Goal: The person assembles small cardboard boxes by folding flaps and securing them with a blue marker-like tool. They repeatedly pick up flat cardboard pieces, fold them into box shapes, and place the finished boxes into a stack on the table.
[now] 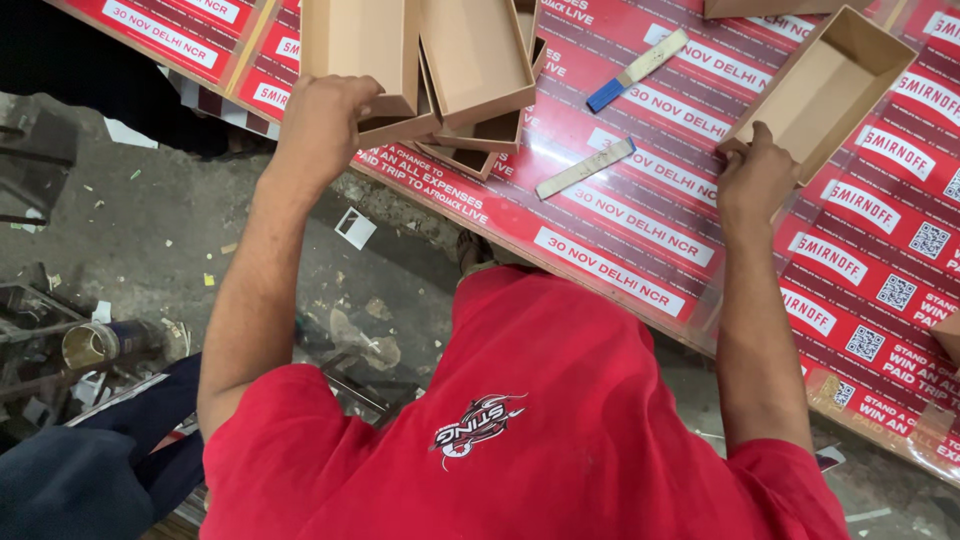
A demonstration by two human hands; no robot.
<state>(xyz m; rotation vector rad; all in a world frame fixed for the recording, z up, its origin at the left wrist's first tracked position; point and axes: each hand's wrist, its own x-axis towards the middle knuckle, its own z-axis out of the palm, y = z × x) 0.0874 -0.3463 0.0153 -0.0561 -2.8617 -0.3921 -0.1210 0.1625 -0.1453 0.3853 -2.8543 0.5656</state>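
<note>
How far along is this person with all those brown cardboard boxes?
Done: several open cardboard trays sit stacked in a pile at the edge of the red printed table. In hand: the left hand grips one tray on that pile, and the right hand holds a separate open tray. What remains cannot be judged.

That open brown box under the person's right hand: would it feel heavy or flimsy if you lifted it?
The open box is probably light: it looks like thin brown card and is empty. Its walls may flex, since the right hand grips just one corner. It seems unlikely to roll, with its flat bottom on the table.
</note>
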